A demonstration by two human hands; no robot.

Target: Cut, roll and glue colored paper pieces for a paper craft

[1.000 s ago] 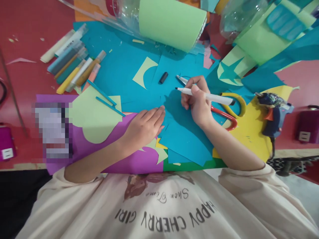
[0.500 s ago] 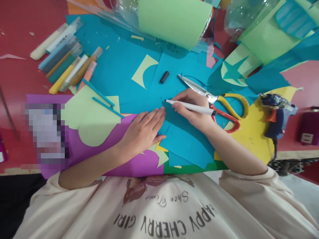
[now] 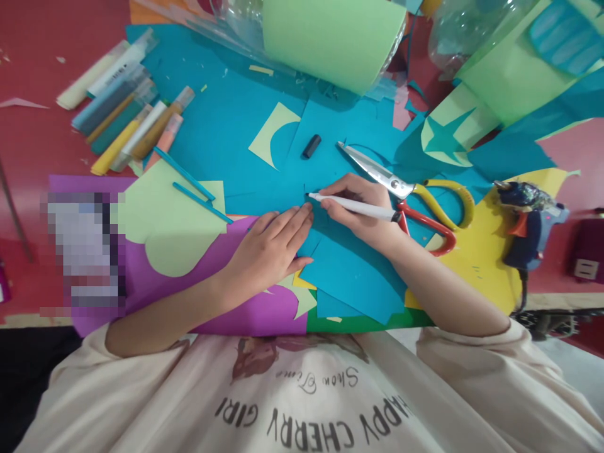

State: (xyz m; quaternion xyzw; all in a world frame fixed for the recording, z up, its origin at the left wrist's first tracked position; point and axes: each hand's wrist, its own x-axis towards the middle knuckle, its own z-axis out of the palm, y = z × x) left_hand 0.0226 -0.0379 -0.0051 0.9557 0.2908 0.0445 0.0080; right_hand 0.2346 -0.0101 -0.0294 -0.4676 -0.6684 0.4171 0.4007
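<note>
My right hand [image 3: 361,204] grips a white marker [image 3: 358,206] with its dark tip at the blue paper [image 3: 349,270]. A short dark line shows on the paper just above the tip. My left hand [image 3: 274,242] lies flat, fingers stretched out over the edge of the blue paper and the purple sheet [image 3: 226,258]. The black marker cap [image 3: 311,146] lies loose beyond the tip. Beside my right hand are scissors [image 3: 401,185] with yellow and red handles, blades apart. A light green cut-out [image 3: 179,233] with two thin blue strips on it lies left of my left hand.
Several markers [image 3: 127,107] lie at the far left. A bottle wrapped in green paper [image 3: 330,44] lies at the back. On the yellow paper [image 3: 472,264] at right rests a blue glue gun [image 3: 531,229]. A blurred-out object [image 3: 87,251] sits at left. Paper scraps are scattered around.
The marker tip has shifted slightly left and toward me, and my right hand with it. A short line now shows more clearly above the tip. My left hand stays in place.
</note>
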